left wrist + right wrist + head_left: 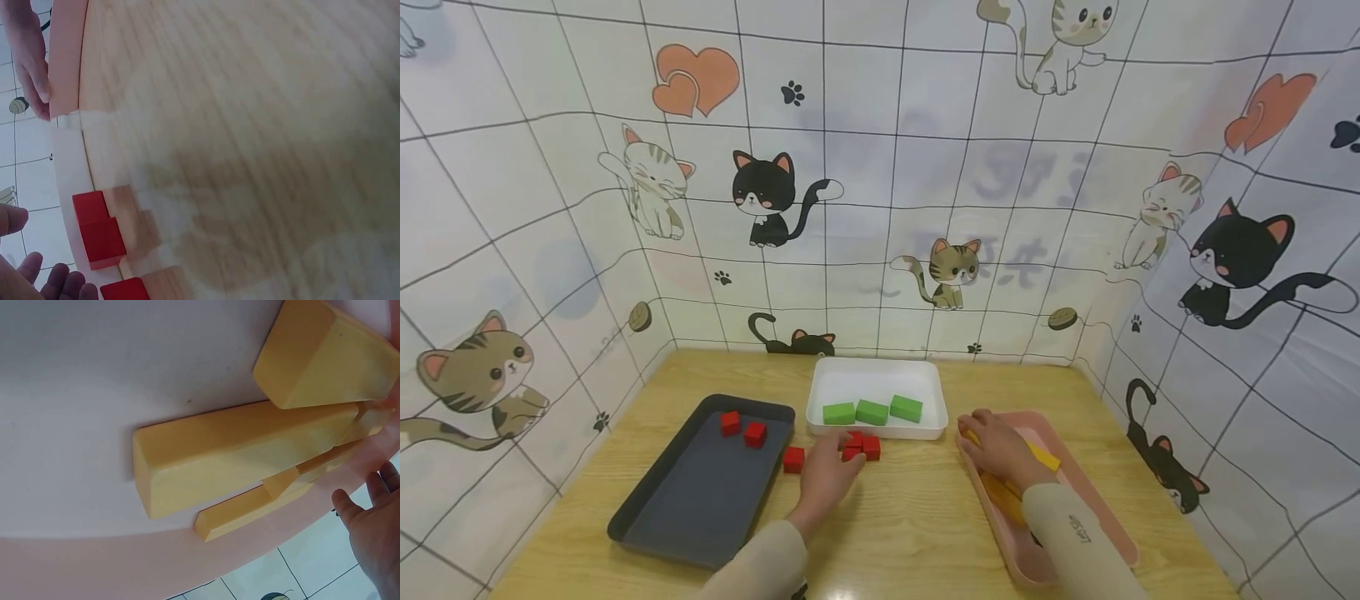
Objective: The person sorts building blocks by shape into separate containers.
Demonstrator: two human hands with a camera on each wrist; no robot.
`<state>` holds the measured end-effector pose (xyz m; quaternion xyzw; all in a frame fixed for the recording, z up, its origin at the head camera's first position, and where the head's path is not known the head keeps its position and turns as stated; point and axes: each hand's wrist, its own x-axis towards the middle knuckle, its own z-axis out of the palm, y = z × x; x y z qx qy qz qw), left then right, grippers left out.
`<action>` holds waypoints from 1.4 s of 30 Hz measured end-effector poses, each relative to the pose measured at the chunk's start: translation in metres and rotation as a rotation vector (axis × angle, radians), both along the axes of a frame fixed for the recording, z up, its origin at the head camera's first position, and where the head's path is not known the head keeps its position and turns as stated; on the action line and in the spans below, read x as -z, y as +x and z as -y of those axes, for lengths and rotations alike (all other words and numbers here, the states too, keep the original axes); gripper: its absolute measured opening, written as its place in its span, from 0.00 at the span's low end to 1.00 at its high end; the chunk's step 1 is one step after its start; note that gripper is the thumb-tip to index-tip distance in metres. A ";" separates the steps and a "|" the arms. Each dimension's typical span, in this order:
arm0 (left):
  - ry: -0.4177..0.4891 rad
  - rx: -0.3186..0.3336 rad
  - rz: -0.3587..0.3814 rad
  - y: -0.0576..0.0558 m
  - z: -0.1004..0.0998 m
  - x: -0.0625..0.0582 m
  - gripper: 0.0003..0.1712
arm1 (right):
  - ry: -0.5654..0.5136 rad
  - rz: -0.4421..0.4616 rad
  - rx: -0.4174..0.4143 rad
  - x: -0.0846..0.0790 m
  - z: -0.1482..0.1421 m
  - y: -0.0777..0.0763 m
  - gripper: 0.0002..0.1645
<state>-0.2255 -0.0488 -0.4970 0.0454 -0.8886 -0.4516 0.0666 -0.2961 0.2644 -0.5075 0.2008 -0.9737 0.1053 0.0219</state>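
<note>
My left hand [827, 475] reaches over the wood with its fingers apart, close to a cluster of red cubes [871, 448]. In the left wrist view, its loosely bent fingers [56, 281] sit beside the red cubes [100, 228], with a gap between. Another red cube [793, 460] lies left of that hand. My right hand [996, 450] covers the far left part of the pink tray [1093, 500], over the yellow blocks [1045, 457]. Yellow shows between its fingers; whether they grip a block I cannot tell. Several long yellow blocks [244, 450] fill the right wrist view, one tilted on top.
A white tray [876, 375] with 3 green blocks [872, 412] stands at the back middle. On the left is a dark grey tray [700, 492] holding 2 red cubes [756, 434]. Cat-printed cloth walls [865, 192] enclose the wooden table [917, 525] at the back and sides.
</note>
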 end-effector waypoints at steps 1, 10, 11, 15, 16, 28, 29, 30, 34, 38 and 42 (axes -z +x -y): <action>-0.004 -0.010 0.007 0.001 -0.002 0.001 0.22 | 0.000 0.002 0.001 0.000 0.000 0.000 0.27; -0.073 -0.045 0.037 0.008 -0.007 0.005 0.20 | -0.009 0.008 -0.004 -0.002 -0.001 0.002 0.28; -0.078 -0.055 0.035 0.008 -0.007 0.005 0.20 | -0.011 0.006 -0.006 -0.002 -0.001 0.002 0.28; -0.105 -0.093 0.020 0.004 -0.006 0.007 0.22 | -0.014 0.011 -0.001 -0.002 -0.002 0.001 0.28; -0.112 -0.101 0.018 0.003 -0.007 0.008 0.23 | -0.014 0.009 -0.001 -0.002 -0.002 0.001 0.28; -0.119 -0.110 0.066 -0.007 -0.017 0.020 0.34 | -0.018 -0.002 -0.009 -0.001 -0.001 -0.001 0.28; -0.126 -0.110 0.066 -0.007 -0.017 0.021 0.34 | -0.019 -0.002 -0.008 -0.001 -0.001 -0.001 0.28; -0.137 -0.111 0.062 -0.008 -0.017 0.021 0.34 | -0.021 0.000 -0.006 0.000 -0.001 -0.001 0.28; -0.173 -0.113 0.053 -0.008 -0.017 0.021 0.33 | -0.014 0.005 0.001 0.003 -0.002 -0.001 0.29; -0.191 -0.115 0.062 -0.007 -0.017 0.019 0.31 | -0.012 0.019 0.011 0.005 -0.002 -0.002 0.29; -0.182 -0.100 0.085 -0.005 -0.017 0.016 0.32 | -0.015 0.018 0.015 0.004 -0.002 -0.003 0.29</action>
